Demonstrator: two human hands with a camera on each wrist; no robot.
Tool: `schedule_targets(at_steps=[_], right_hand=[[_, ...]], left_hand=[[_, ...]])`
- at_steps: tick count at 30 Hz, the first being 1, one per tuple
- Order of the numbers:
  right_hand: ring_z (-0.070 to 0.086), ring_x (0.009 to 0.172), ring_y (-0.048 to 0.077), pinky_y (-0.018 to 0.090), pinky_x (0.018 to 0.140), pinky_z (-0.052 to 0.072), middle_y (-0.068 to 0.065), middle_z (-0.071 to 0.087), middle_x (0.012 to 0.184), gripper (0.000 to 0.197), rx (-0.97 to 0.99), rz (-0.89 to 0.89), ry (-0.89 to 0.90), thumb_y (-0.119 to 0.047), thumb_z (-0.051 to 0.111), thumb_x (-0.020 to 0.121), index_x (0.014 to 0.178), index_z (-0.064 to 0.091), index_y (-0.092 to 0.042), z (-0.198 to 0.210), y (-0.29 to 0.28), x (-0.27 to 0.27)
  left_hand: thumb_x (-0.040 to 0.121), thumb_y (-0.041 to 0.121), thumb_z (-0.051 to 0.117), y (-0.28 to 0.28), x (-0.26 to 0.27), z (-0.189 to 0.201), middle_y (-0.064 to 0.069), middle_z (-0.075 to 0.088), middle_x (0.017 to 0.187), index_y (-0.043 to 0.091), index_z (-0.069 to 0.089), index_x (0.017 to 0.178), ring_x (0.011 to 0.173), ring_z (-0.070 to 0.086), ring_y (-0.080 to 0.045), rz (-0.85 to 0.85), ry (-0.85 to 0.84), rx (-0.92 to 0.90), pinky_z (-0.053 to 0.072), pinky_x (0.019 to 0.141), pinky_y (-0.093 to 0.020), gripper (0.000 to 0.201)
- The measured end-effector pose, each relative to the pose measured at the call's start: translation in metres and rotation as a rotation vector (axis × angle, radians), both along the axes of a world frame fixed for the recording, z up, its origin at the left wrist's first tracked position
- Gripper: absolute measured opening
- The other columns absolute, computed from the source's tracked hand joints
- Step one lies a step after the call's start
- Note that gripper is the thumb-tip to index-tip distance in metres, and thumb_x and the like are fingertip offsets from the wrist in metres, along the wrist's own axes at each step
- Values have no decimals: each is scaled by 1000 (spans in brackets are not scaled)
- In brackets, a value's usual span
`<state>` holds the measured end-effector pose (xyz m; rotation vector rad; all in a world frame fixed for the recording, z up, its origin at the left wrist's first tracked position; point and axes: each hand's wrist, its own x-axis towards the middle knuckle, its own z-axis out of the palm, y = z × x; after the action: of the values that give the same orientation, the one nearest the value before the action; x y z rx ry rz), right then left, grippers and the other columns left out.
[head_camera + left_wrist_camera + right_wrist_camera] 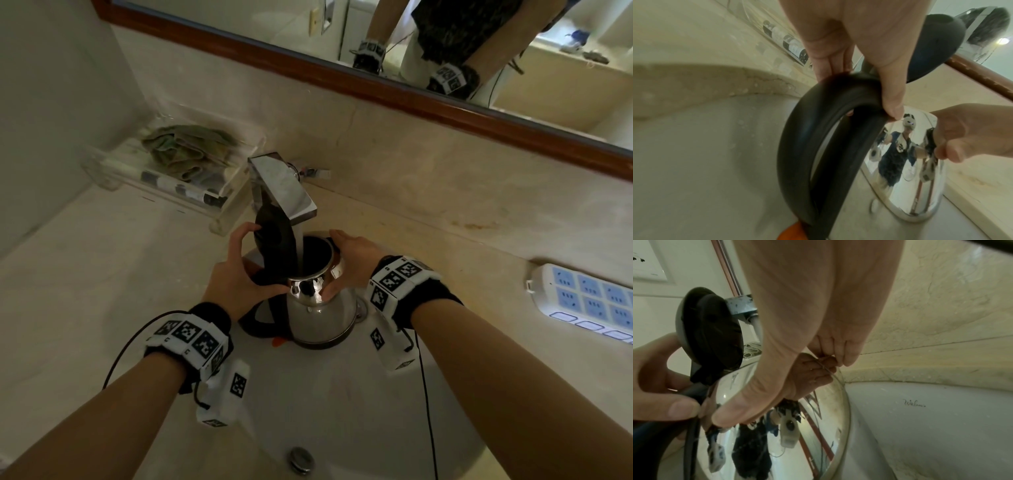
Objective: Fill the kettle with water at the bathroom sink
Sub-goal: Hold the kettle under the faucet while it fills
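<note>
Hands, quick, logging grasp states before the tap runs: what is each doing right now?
Left hand: closed, fingers curled round the kettle handle.
Right hand: closed, gripping the kettle body at its rim.

Place: bathroom, home or hotel, can't tell which
Landmark: white basin (pixel 342 394) sunk in beige marble counter (pixel 85 291)
Faucet: chrome tap (pixel 284 186) at basin's far rim
Drain: metal plug (pixel 301 460) at basin's near end
Mirror: wood-framed mirror (pixel 376 31) on wall behind basin
Toiletries: clear tray (pixel 171 178) left of tap, cloth (pixel 188 147) on it
Extra: power strip (pixel 582 301) on counter right of basin
</note>
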<state>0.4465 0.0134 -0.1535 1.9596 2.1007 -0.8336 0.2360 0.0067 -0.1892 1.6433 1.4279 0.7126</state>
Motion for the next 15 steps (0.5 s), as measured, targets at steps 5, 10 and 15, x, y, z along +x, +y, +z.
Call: schedule_targets(at_steps=[5, 10, 15], right_hand=[[31, 140, 27, 32, 113, 28, 10, 27, 154, 116, 12, -10, 8, -43, 82, 62, 149, 15, -6, 0, -2, 1], [31, 140, 27, 32, 113, 28, 9, 26, 154, 118, 8, -14, 3, -44, 82, 62, 149, 13, -6, -2, -2, 2], [43, 131, 27, 33, 107, 37, 8, 39, 146, 114, 12, -29, 10, -45, 84, 58, 146, 23, -8, -4, 1, 0]], left_hand=[[57, 16, 86, -1, -1, -1, -6, 65, 73, 38, 25, 126, 71, 64, -16, -4, -1, -2, 44, 60, -19, 95], [57, 16, 86, -1, 2, 0, -9, 66, 75, 38, 25, 127, 72, 64, -18, -17, 6, 10, 46, 61, -19, 95], [57, 16, 86, 0, -1, 0, -11, 67, 75, 36, 25, 127, 72, 65, -19, -16, 13, 15, 46, 61, -19, 95]])
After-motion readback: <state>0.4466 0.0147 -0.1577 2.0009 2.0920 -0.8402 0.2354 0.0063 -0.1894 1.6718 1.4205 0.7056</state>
